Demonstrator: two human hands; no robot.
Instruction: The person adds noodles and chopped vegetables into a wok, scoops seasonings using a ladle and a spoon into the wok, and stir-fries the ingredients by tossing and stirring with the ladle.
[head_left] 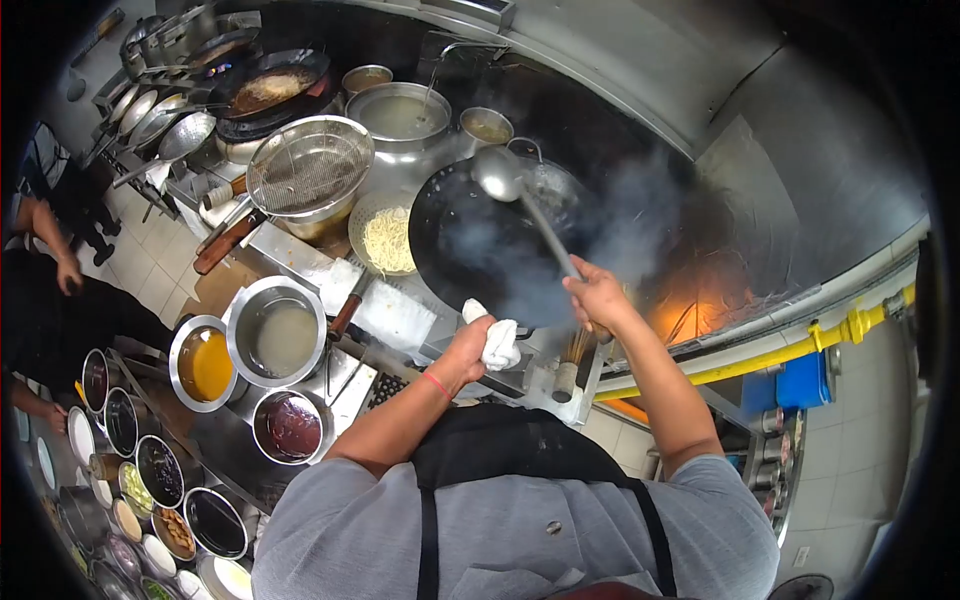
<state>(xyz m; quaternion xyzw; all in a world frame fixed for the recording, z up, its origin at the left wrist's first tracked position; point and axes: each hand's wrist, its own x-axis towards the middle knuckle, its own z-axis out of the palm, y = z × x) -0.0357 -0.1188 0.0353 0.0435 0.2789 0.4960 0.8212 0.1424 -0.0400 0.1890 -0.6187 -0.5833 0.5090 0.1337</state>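
Could not make out much of the wok [445, 225] through the smoke [500, 262], nor confirm any contact between its near rim and the white cloth [500, 348]. Saw a person [60, 290] at far left, partly cut off by the dark border. Gripped the steel ladle [543, 228] by its handle in the closed right hand [597, 296], with its bowl above the wok. Clutched the white cloth in the closed left hand [466, 350], near the wok's near rim. Found noodles [388, 240] in a perforated strainer [362, 222], left of the wok. Noted orange liquid [209, 364] in one steel pot [207, 405], cloudy liquid [283, 335] in another beside it, and dark red sauce [289, 425] in a smaller pot [257, 430].
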